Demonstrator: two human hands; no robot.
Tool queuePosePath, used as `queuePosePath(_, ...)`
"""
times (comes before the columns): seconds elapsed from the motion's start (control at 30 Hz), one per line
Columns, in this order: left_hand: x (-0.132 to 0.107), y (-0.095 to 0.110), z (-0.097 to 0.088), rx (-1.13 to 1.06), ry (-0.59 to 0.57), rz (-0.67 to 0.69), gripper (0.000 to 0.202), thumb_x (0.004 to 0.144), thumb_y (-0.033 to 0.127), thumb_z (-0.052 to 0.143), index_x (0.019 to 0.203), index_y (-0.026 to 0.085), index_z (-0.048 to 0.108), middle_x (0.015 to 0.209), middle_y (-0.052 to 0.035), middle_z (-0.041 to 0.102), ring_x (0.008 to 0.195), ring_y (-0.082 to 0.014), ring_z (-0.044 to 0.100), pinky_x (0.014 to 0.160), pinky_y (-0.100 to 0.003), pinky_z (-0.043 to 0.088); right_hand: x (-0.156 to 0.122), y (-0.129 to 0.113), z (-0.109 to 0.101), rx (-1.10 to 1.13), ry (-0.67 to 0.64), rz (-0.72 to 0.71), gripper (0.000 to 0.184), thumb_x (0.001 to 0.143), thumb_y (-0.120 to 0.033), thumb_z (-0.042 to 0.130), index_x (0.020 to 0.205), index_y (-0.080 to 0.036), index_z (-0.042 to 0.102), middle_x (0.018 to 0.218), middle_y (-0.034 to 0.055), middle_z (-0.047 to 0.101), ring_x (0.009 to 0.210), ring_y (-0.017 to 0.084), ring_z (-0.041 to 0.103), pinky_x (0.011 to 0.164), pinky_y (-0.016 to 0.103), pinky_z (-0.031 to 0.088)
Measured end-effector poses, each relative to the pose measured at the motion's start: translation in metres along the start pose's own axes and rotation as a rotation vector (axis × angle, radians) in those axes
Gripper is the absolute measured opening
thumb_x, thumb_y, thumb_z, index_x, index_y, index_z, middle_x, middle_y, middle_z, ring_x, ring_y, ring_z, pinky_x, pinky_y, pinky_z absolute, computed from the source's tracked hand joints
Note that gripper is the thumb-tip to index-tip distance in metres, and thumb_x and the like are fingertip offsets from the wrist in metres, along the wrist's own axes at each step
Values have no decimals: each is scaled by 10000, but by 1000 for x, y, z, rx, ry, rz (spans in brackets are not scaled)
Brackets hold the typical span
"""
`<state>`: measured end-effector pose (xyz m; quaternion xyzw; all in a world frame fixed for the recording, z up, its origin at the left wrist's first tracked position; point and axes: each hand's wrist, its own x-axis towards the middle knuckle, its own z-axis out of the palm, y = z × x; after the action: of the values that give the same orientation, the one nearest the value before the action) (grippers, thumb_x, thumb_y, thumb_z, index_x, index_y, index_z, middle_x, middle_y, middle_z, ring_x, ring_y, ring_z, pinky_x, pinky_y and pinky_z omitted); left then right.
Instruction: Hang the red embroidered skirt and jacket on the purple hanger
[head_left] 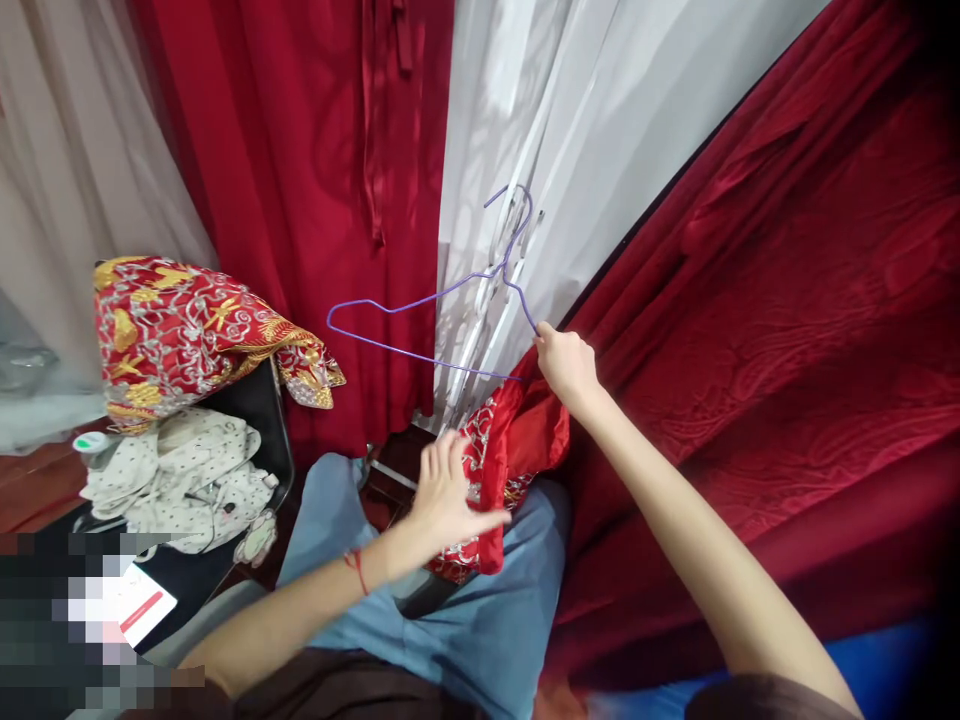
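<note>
A purple wire clothes hanger (pixel 420 300) is gripped at its right end by my right hand (pixel 570 368), with its hook pointing up. No clothing hangs on the wire that shows. Below it, a red garment with silver embroidery (pixel 491 480) rests over my lap, its right part close under my right hand. Just over this garment is my left hand (pixel 446 490), fingers and thumb apart. Whether its palm touches the cloth I cannot tell. Part of the garment is hidden behind the left hand.
On a black chair (pixel 281 430) at the left lie a folded red and gold embroidered cloth (pixel 187 335) and a white dotted garment (pixel 180 485). A white card (pixel 146 605) lies nearby. Red curtains (pixel 787 330) hang at the right and behind, with a white panel (pixel 637 130) between them.
</note>
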<state>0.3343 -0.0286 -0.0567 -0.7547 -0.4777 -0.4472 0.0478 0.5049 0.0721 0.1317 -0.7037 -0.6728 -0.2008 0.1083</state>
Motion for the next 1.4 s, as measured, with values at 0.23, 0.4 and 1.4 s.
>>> queuePosePath(0.23, -32, -21, 46, 325, -217, -189, 537, 784, 54, 563, 1319, 33, 523, 1516, -307, 400, 1416, -386, 408, 1082, -505, 396, -10, 3, -5, -90, 2, -2, 348, 1043, -275, 305, 1262, -196, 563, 932, 147, 724, 883, 261, 705, 645, 273, 390)
queuePosePath(0.4, 46, -130, -52, 334, -98, -410, 350, 895, 145, 430, 1191, 133, 616, 1120, -153, 713, 1008, -258, 692, 848, -338, 518, -8, -2, -1, -123, 3, -4, 354, 1017, -200, 310, 1286, -160, 537, 927, 170, 719, 875, 256, 702, 648, 274, 380)
queuePosePath(1.4, 76, -193, -7, -186, -248, -576, 217, 837, 235, 486, 761, 149, 671, 765, -50, 712, 755, -185, 648, 741, -284, 507, -15, -12, 0, -134, 17, -29, 338, 990, -159, 324, 1221, -133, 569, 871, 174, 730, 841, 279, 729, 630, 279, 410)
